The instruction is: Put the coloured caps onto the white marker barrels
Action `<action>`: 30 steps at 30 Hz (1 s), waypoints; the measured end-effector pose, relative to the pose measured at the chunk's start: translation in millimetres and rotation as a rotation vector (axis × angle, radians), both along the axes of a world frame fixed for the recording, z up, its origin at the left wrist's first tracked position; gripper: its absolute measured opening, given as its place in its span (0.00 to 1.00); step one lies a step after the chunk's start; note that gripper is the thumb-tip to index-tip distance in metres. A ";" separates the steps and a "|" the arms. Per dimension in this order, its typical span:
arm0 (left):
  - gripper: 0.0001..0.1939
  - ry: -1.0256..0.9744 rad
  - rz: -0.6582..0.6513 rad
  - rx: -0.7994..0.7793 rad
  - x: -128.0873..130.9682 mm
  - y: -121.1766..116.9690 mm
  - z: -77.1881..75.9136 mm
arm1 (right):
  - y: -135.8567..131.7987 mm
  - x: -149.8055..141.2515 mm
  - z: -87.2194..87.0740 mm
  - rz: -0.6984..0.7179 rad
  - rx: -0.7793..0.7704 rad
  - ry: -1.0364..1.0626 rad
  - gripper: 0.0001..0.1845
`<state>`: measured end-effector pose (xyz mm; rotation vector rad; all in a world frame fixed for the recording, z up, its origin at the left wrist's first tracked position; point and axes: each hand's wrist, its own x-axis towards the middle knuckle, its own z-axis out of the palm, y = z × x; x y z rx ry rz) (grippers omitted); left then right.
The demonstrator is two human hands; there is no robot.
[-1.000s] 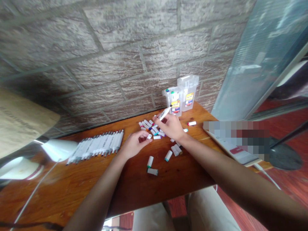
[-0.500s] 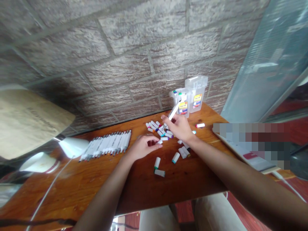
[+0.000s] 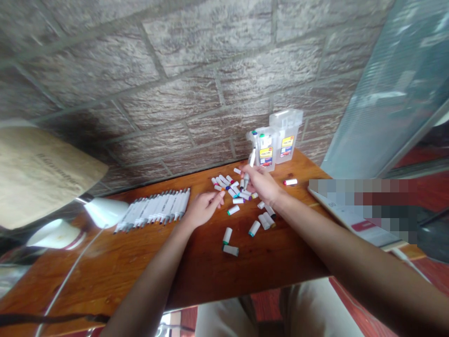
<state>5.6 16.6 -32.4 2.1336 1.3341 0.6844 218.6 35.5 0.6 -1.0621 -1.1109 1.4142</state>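
Note:
My right hand [image 3: 262, 183] is closed around a white marker [image 3: 251, 158], held tilted with its upper end in front of the clear marker case. Below that hand lies a pile of loose white marker caps [image 3: 233, 189] with coloured ends. My left hand [image 3: 205, 209] is at the pile's left edge, its fingers curled together and the thumb against them. Its fingertips are right by an orange-ended cap [image 3: 219, 188]; whether they pinch anything is hidden. A green-ended cap [image 3: 233, 210] lies between the hands. More caps [image 3: 254, 228] are scattered nearer to me.
A row of white markers [image 3: 154, 209] lies at left on the wooden table [image 3: 196, 267]. Two clear plastic cases [image 3: 286, 135] stand by the stone wall. At far left are a lamp [image 3: 107, 213], a paper cup [image 3: 56, 234] and a cord. A flat device [image 3: 351, 215] sits at right.
My left hand has let go of a white cap, which now lies green-ended on the table, and has shifted up and left. My right hand has turned the marker more upright and lowered it.

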 end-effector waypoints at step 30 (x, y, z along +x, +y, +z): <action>0.30 0.057 -0.030 -0.002 2.4 0.4 -0.6 | -16.5 -12.4 -8.0 0.332 0.077 -0.050 0.27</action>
